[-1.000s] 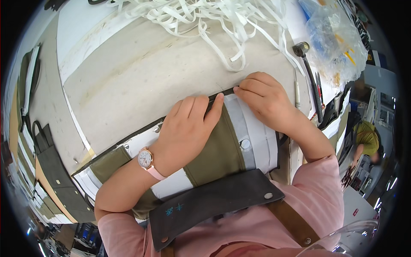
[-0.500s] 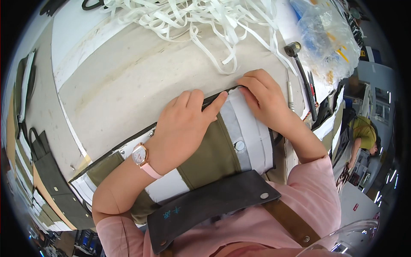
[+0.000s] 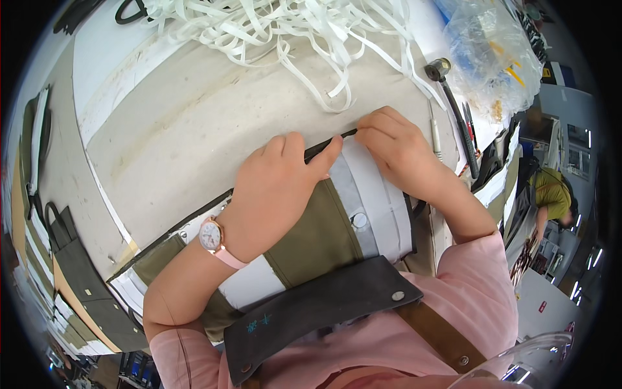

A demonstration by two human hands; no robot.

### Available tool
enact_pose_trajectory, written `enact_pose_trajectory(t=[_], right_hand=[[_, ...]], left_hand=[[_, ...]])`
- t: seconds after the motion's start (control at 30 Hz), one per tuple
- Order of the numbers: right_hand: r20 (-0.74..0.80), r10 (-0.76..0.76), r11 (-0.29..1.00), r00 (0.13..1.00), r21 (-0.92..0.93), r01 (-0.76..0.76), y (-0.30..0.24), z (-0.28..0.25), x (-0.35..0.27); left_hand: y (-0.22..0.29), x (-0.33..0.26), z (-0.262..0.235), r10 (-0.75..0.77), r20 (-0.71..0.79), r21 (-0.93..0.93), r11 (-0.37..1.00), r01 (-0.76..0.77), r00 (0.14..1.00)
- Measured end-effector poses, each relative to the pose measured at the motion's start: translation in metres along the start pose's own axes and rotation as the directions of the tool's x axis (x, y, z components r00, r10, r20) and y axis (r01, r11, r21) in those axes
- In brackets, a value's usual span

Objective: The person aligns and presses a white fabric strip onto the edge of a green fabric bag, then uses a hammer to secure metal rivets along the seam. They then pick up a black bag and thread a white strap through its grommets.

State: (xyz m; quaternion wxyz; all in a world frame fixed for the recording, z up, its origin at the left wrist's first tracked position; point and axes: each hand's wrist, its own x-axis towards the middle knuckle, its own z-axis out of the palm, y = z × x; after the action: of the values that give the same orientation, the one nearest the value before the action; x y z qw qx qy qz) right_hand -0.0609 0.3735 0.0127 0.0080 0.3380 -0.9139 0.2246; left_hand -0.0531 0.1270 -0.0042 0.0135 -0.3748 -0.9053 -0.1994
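A flat panel of olive fabric (image 3: 310, 236) with white and grey backing strips and a dark edge lies slantwise before me. A round metal snap (image 3: 359, 220) sits on its grey strip. My left hand (image 3: 278, 175) grips the far edge, its thumb laid along the near side and its fingers curled over the rim. Close by on the right, my right hand (image 3: 398, 152) pinches the same edge near the far right corner. Its fingertips are bunched together, and the thumb is mostly hidden. The panel's near side runs under the dark apron bib (image 3: 324, 308) on my chest.
A tangle of white tape (image 3: 291, 29) covers the table's far side. At the right lie a black-handled hammer (image 3: 457, 107), a white pen-like tool (image 3: 436, 136) and clear plastic bags (image 3: 495, 58). Dark fabric pieces (image 3: 91, 272) lie left. Another person (image 3: 551, 198) is far right.
My right hand's fingers have drawn in and closed tighter on the panel's edge. The left hand keeps its grip. The whole view has shifted slightly.
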Motion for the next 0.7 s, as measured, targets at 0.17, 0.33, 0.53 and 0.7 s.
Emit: enact_pose_trajectory(t=[0.17,0.33,0.53,0.7], right_hand=[[-0.060,-0.033,0.999,0.998,-0.016,0.032,-0.015,0.007,-0.004],[0.007,-0.057,0.992,0.998,-0.114,0.057,-0.019,0.003,-0.011],[-0.012,-0.025,0.998,1.000,-0.054,0.024,-0.023,0.012,-0.010],[-0.001,-0.008,0.998,1.000,-0.058,0.008,-0.030,0.008,-0.017]], left_hand=[[0.003,-0.004,0.002,0.053,-0.024,0.163,0.986,-0.048,0.998],[-0.001,-0.007,0.001,0.046,-0.010,0.026,0.999,-0.046,0.999],[-0.003,-0.008,0.002,0.054,-0.048,0.001,0.999,-0.054,0.997],[-0.004,-0.008,0.004,0.058,-0.071,0.004,0.998,-0.058,0.996]])
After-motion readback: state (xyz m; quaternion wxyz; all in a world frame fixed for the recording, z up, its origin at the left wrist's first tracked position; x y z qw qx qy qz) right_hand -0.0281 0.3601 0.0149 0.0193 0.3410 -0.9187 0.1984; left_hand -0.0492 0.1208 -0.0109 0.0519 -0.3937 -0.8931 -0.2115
